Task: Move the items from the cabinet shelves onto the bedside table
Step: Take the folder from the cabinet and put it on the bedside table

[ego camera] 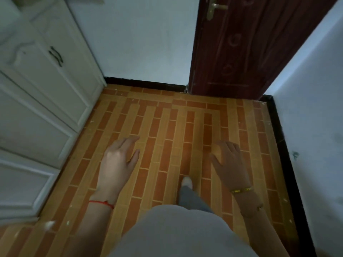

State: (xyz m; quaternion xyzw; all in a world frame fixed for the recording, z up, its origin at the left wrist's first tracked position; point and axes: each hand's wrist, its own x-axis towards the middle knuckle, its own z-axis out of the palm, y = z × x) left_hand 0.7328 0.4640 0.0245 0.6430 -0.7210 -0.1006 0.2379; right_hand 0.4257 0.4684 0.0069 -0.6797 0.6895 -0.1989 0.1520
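While I look down at the tiled floor (161,127), both of my hands hang out in front of me, palms down, over its orange and tan brick pattern. My left hand (118,158) has its fingers relaxed and only loosely bent, thumb out to the side, with nothing in its grip; a red string bracelet (101,203) circles that wrist. My right hand (229,160) is the same, fingers spread and slack, its grip wide and holding nothing, with a yellow bracelet (241,190) on the wrist. The two hands are well apart, and between them, lower down, I see one of my feet in a pale shoe (186,182) below a grey trouser leg (191,198). To my left stands the white cabinet (46,101), its panelled doors closed, with a dark handle (55,56) on the upper door; neither hand touches it. Its shelves and whatever sits on them are hidden behind the doors, so I cannot tell where the items are, and the bedside table is out of view. Ahead is a pale wall (137,38) with a black skirting board (144,82), and beside it a dark red door (250,45) with a brass lever handle (215,7). Another pale wall runs down my right side.
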